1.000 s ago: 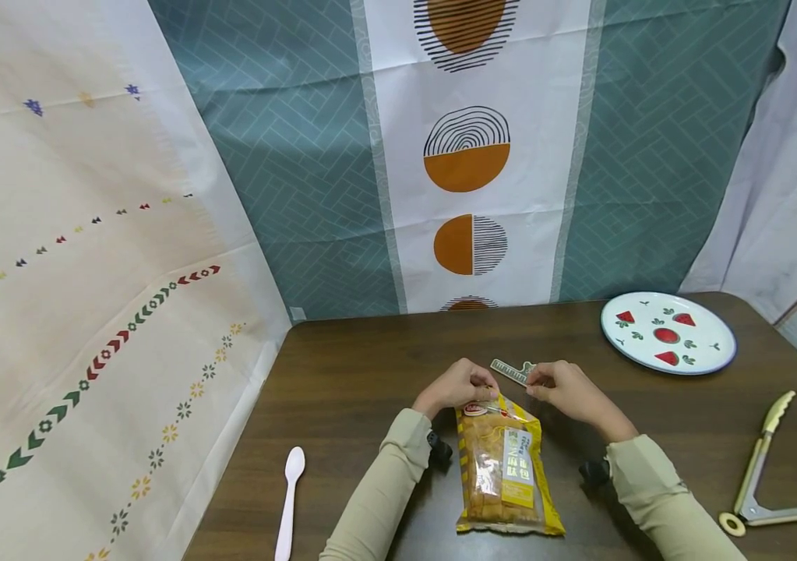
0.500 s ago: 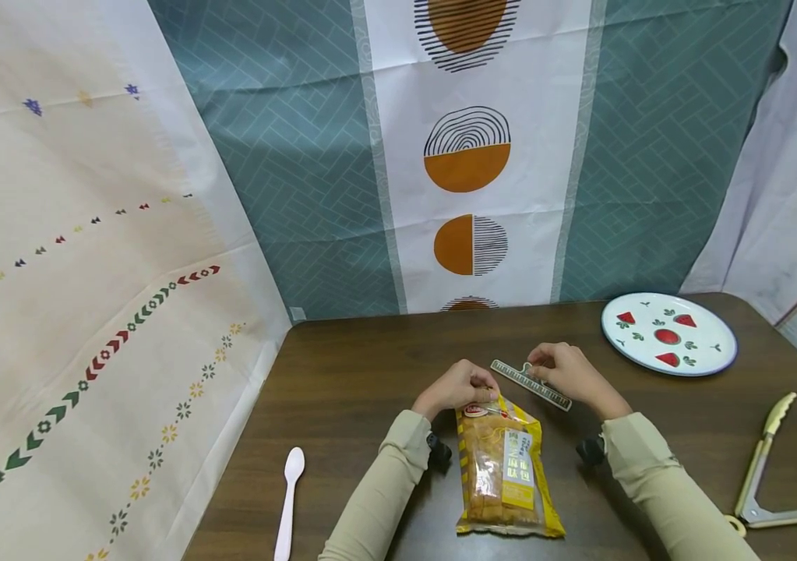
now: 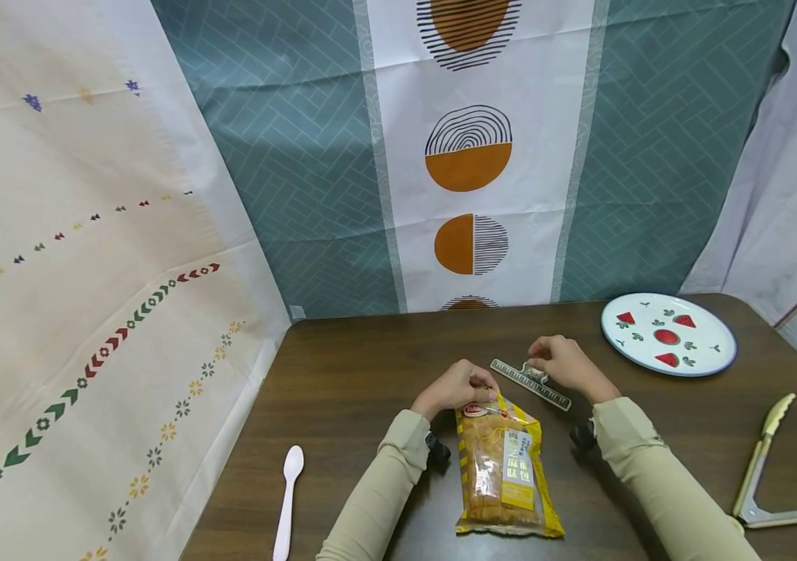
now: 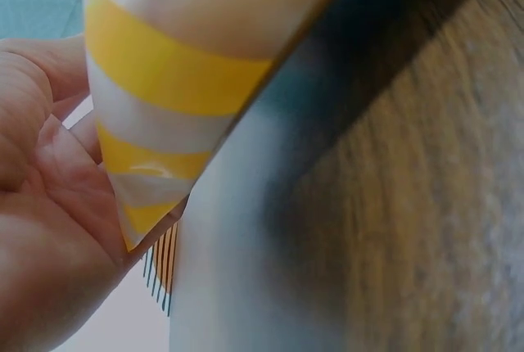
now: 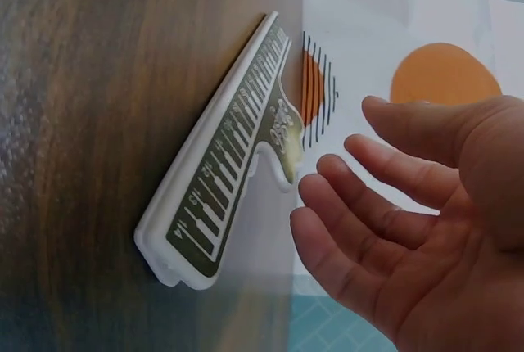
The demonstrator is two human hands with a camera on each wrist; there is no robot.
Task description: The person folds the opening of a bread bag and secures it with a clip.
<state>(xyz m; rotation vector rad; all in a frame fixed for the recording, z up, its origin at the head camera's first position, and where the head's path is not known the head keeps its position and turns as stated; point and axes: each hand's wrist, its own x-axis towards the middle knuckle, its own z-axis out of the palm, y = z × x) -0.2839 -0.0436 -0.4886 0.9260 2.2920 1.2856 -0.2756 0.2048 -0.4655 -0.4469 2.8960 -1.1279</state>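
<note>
- Bread bag (image 3: 506, 475), one, lying on the bench (image 3: 363, 397), its far end pinched in my left grip (image 3: 460, 387).
- One clip (image 3: 533, 385), near that end; just beside it, my right grip (image 3: 569, 366), fingers loosely spread.
- Farther out: one plate (image 3: 707, 323), one spoon (image 3: 287, 506), one pair of tongs (image 3: 759, 516).

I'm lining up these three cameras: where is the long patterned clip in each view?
Head: the clip lies right of centre, below the middle, beside the right hand.
Left wrist: not in it.
Right wrist: left of centre, slanting, left of the hand.
Shared landmark: the lowest striped orange print, partly visible in all three.
</note>
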